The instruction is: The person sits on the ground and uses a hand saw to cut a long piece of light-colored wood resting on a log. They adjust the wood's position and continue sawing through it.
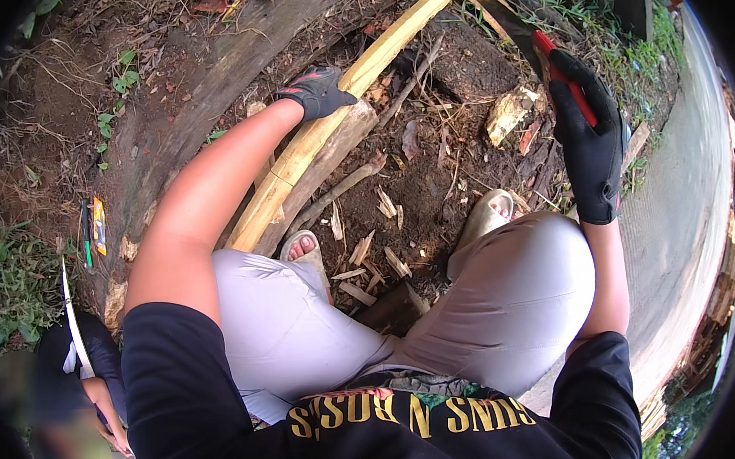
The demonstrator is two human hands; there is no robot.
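Brown soil (433,193) littered with wood chips (397,262) underlies the work. Long, pale-yellow split-wood strip (282,181) runs lower left to upper right. Dark-bladed, red-handled tool (520,28) points up-left toward its far end; contact unclear. Black-gloved right hand (585,132) grips the tool; black-gloved left hand (315,92), nearer, clasps the strip mid-length.

From my end, I can make out lettering on only one thing: the black T-shirt (314,451) worn by the person. Across its front, bold yellow-gold capitals (418,417) form one curved line, standing upside down in my head view. On the small yellow-orange wrapper (99,226) lying at the left, any print is too small for me to read.
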